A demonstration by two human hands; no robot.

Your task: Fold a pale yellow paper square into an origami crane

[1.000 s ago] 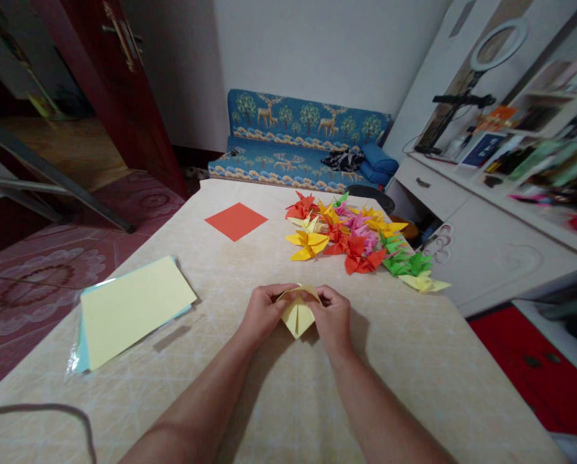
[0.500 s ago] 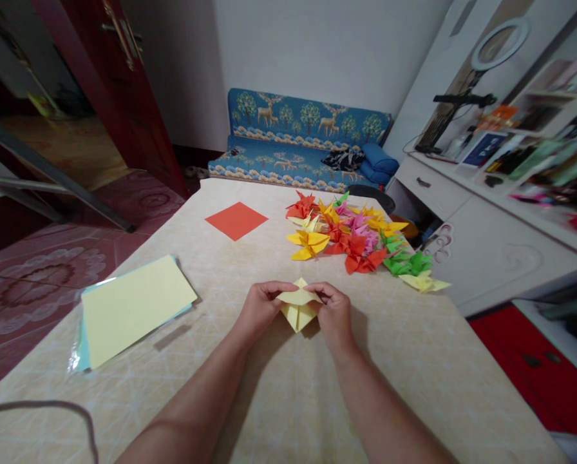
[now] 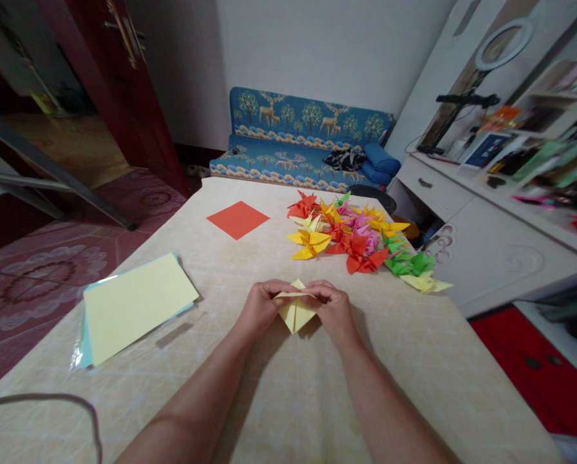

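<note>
A pale yellow piece of folded origami paper (image 3: 295, 316) sits at the middle of the table, its lower point toward me and a crease down its centre. My left hand (image 3: 262, 308) pinches the left end of its raised flap. On the other side my right hand (image 3: 334, 309) is closed on the right end of that flap. The fingertips of both hands nearly meet along the fold and hide part of it. Beyond them lies a flat red paper square (image 3: 238, 220). Folded paper cranes (image 3: 360, 241) in several colours are heaped at the far right.
On the left of the table (image 3: 250, 399) lies a stack of yellow and blue paper (image 3: 138, 306) on a clear wrapper. A grey cable (image 3: 51, 397) curves over the near left corner. A blue patterned sofa (image 3: 288, 138) stands behind, and a white dresser (image 3: 501, 238) on the right.
The raised flap of the yellow paper has been folded flatter, and my fingertips have moved inward along it, closer together. The view has shifted very slightly.
</note>
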